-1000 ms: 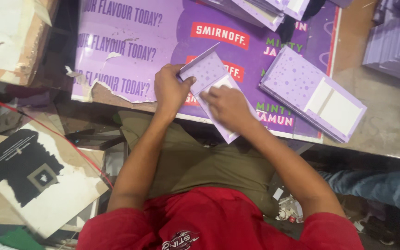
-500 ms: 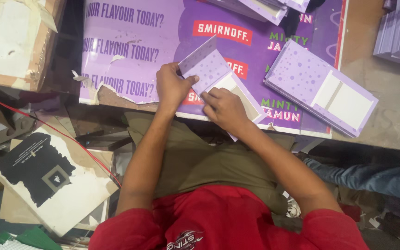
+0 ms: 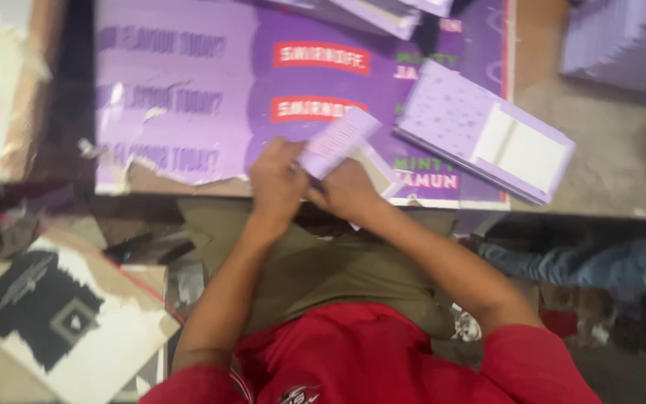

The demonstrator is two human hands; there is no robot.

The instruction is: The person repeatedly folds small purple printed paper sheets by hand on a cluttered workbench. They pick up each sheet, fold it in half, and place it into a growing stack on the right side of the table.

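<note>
Hands are meeting at the near edge of the worktable [image 3: 600, 142], both gripping one small lilac card panel [image 3: 336, 141]. The left hand [image 3: 277, 183] is curling its fingers over the panel's lower left end, pinching it from the 9 o'clock side. The right hand [image 3: 347, 191] is sitting just beside it at 3 o'clock, knuckles up, pressing against the panel's underside and against a white folded piece [image 3: 379, 170] that is poking out at 2 o'clock from that hand. The two hands are touching or nearly touching each other; blur is hiding the exact finger positions. The panel itself is tilting up and away from the hands toward 1 o'clock, its far end lifting clear of the surface.

Under the hands, a large purple printed sheet [image 3: 188, 90] is covering the table, its near edge torn at 8 o'clock from the left hand. At 2 o'clock from the right hand, well apart, a flat lilac box with a white insert [image 3: 480, 131] is lying on the sheet. At the far right corner, around 1 o'clock, a stack of lilac boards [image 3: 622, 45] is resting. Down at 8 o'clock, below the table, a black-and-white card [image 3: 46, 314] is lying on the floor clutter.
</note>
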